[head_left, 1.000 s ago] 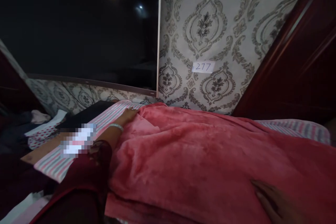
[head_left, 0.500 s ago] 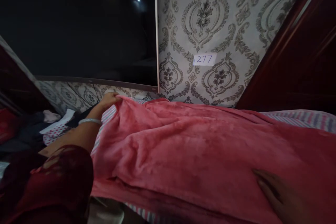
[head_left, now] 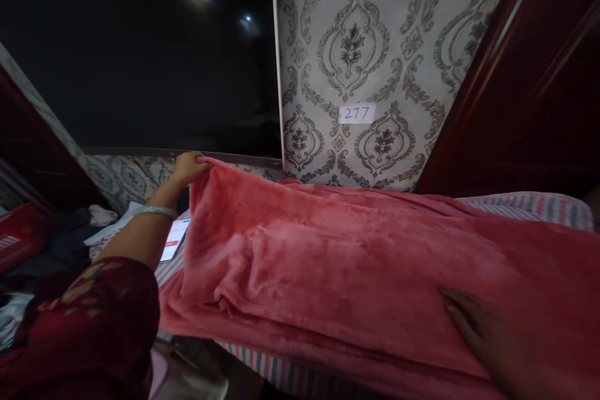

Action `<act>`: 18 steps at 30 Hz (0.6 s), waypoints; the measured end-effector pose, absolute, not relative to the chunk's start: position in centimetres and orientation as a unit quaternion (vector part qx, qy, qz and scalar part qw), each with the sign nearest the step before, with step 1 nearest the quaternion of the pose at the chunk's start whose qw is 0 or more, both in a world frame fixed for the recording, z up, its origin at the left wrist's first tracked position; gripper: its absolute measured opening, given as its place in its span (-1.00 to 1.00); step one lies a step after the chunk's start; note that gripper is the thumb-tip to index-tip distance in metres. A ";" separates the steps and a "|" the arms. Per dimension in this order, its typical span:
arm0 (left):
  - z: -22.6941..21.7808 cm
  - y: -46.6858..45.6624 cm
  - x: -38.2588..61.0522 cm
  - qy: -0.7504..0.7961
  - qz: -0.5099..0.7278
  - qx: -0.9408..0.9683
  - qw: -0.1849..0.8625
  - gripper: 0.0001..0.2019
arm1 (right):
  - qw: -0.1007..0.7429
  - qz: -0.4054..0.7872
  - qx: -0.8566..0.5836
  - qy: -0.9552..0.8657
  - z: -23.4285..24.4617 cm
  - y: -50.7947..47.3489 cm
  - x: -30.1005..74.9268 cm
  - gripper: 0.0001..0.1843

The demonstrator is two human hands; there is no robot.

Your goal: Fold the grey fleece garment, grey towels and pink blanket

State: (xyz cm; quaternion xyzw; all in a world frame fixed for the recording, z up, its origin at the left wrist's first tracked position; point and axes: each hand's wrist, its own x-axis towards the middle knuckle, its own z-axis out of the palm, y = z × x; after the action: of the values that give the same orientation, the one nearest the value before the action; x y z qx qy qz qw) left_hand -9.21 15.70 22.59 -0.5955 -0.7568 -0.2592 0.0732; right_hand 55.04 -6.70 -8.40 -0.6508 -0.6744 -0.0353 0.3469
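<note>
A pink-red plush blanket (head_left: 337, 262) lies in folded layers over a striped cloth. At its far left corner my left hand (head_left: 190, 166) is closed on the edge and holds that corner raised, so the fabric hangs down in a slope. A pale bangle (head_left: 157, 210) circles the left wrist. My right hand (head_left: 478, 325) rests on the blanket's near right part with fingers stretched out; it is dim and partly blends into the fabric.
Beside the left forearm lies a phone (head_left: 173, 240) with a lit screen. Several clothes (head_left: 60, 240) are heaped at the far left. Behind stand a dark television (head_left: 154, 62) and a patterned wall with a "277" label (head_left: 357, 114). Striped cloth (head_left: 539, 206) shows past the blanket.
My left hand has lifted the blanket's corner higher, and the phone has come into view beneath the arm. My right hand stays on the blanket. The view has shifted slightly.
</note>
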 end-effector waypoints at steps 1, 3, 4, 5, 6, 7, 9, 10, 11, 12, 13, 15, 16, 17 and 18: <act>22.6 15.8 -8.7 -0.755 -0.246 -0.602 0.084 -0.80 | 0.348 -0.035 -0.650 -0.675 -8.4 -6.7 55.0 -0.48; 22.4 15.9 -7.6 -0.745 -0.239 -0.615 0.104 -0.78 | 0.345 -0.032 -0.648 -0.678 -8.3 -6.8 55.0 -0.47; 22.3 15.9 -7.1 -0.736 -0.237 -0.622 0.123 -0.75 | 0.343 -0.030 -0.648 -0.680 -8.3 -6.8 55.0 -0.48; 22.1 15.9 -6.6 -0.727 -0.233 -0.629 0.148 -0.73 | 0.341 -0.030 -0.647 -0.681 -8.3 -6.8 55.1 -0.48; 21.9 15.9 -6.1 -0.720 -0.227 -0.633 0.172 -0.70 | 0.340 -0.030 -0.646 -0.682 -8.3 -6.8 55.1 -0.49; 21.6 16.0 -5.7 -0.717 -0.219 -0.634 0.190 -0.69 | 0.342 -0.031 -0.645 -0.683 -8.4 -6.7 55.2 -0.50; 21.1 16.4 -5.3 -0.731 -0.199 -0.624 0.189 -0.67 | 0.353 -0.034 -0.641 -0.680 -8.8 -6.6 55.3 -0.52; 20.8 16.7 -5.3 -0.746 -0.194 -0.614 0.169 -0.67 | 0.359 -0.032 -0.641 -0.678 -9.0 -6.5 55.4 -0.54; 20.4 17.1 -5.4 -0.760 -0.192 -0.604 0.145 -0.68 | 0.363 -0.030 -0.641 -0.675 -9.3 -6.5 55.6 -0.56; 20.1 17.5 -5.6 -0.772 -0.193 -0.593 0.122 -0.69 | 0.364 -0.027 -0.643 -0.673 -9.5 -6.5 55.7 -0.59; 19.7 18.0 -5.8 -0.782 -0.197 -0.582 0.102 -0.70 | 0.365 -0.025 -0.644 -0.672 -9.8 -6.5 55.8 -0.60; 18.6 19.1 -6.5 -0.799 -0.206 -0.561 0.072 -0.70 | 0.365 -0.025 -0.647 -0.669 -10.3 -6.6 56.1 -0.59; 18.1 19.7 -6.8 -0.806 -0.212 -0.550 0.056 -0.70 | 0.366 -0.028 -0.648 -0.668 -10.5 -6.6 56.2 -0.57; 17.4 20.2 -7.1 -0.812 -0.217 -0.540 0.038 -0.70 | 0.367 -0.030 -0.649 -0.666 -10.7 -6.7 56.3 -0.55; 16.7 20.7 -7.4 -0.816 -0.223 -0.532 0.020 -0.70 | 0.369 -0.033 -0.649 -0.664 -10.9 -6.8 56.4 -0.54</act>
State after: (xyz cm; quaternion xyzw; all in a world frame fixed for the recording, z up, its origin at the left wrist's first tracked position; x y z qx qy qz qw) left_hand -7.37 20.68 16.74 -0.5324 -0.8164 -0.2228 0.0202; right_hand 56.39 -6.78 -10.85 -0.6495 -0.6641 -0.0326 0.3688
